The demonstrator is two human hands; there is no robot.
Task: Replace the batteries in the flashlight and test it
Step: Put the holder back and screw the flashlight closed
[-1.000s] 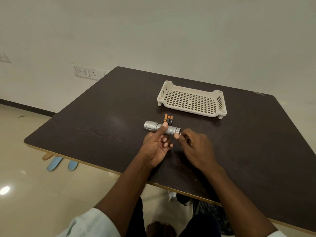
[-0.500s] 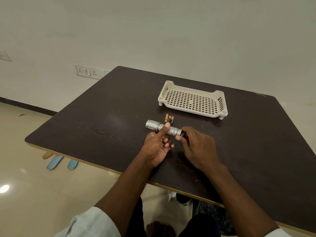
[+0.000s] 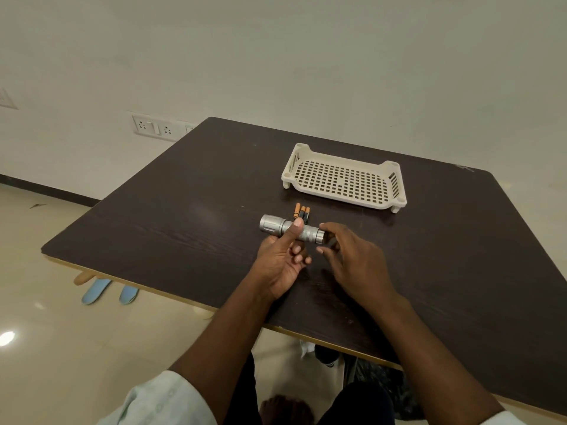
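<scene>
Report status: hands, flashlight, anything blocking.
Left hand grips flashlight mid-barrel, held level. Right hand open at tail end, fingers spread around the cap. Three batteries lie just behind; nothing blocking.

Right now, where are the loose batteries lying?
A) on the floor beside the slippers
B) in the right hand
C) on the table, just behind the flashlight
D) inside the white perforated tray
C: the three batteries lie side by side on the dark table, between the flashlight held in the left hand and the tray, which holds nothing.
</scene>
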